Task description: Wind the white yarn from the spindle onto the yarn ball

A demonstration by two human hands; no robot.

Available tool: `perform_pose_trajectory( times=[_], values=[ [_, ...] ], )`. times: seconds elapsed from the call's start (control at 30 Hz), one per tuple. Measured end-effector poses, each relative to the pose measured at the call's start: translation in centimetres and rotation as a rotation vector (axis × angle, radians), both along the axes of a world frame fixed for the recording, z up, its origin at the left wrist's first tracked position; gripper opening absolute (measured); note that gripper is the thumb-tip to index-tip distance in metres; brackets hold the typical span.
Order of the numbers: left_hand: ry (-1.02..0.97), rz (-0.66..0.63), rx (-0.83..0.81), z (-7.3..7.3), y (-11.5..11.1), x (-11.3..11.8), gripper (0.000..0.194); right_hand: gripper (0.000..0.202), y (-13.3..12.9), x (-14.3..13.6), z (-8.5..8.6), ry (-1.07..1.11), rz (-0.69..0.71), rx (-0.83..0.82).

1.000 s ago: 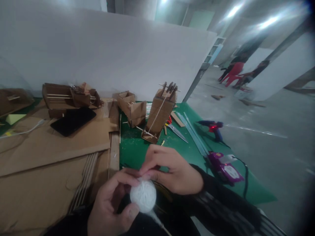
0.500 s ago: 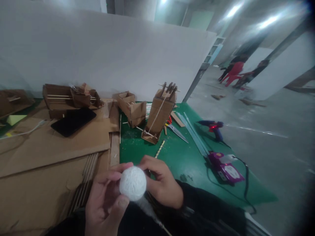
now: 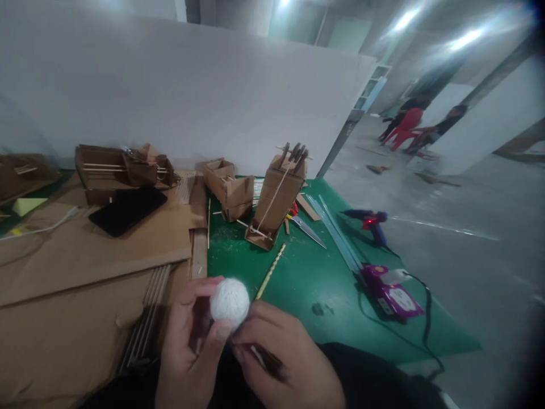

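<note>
A round ball of white thread is held between the thumb and fingers of my left hand, low in the middle of the view. My right hand is closed just right of and below the ball, its fingertips close to the ball's lower side. What those fingertips pinch is too small to make out. A striped yellowish stick lies on the green table beyond my right hand.
Behind stand a tall cardboard piece and a cardboard box. Scissors, a glue gun and a purple power strip lie right. Cardboard sheets and a black phone are left. People sit far off.
My right hand has moved down and closer to me, uncovering more of the striped stick. The ball has shifted slightly, still in my left hand.
</note>
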State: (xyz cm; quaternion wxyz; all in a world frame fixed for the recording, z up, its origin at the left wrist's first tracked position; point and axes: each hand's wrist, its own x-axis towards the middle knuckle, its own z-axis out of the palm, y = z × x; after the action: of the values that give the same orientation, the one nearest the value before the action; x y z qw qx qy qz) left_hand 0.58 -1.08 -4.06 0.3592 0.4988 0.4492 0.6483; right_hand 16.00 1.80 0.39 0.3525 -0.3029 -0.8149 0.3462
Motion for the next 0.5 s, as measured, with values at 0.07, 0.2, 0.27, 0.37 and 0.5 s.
perform_pose_trajectory(
  times=[0.07, 0.2, 0.27, 0.37, 0.5],
  values=[
    [0.062, -0.01, -0.041, 0.1, 0.1, 0.0, 0.032, 0.015, 0.0, 0.4, 0.9, -0.028, 0.03, 0.086],
    [0.07, -0.085, -0.055, 0.3, 0.1, -0.3, 0.03, 0.014, 1.4, 1.5, 3.0, -0.038, 0.085, 0.195],
    [0.029, -0.137, -0.043, 0.3, 0.0, -0.4, 0.03, 0.014, 2.5, 1.9, 3.6, -0.021, 0.094, 0.224],
    [-0.034, -0.182, -0.025, 0.3, 0.0, -0.5, 0.029, 0.014, 4.0, 2.0, 3.6, 0.038, 0.08, 0.237],
    [-0.099, -0.21, -0.051, 0.2, -0.1, -0.3, 0.029, 0.011, 5.2, 1.8, 2.6, 0.11, 0.042, 0.203]
  ],
)
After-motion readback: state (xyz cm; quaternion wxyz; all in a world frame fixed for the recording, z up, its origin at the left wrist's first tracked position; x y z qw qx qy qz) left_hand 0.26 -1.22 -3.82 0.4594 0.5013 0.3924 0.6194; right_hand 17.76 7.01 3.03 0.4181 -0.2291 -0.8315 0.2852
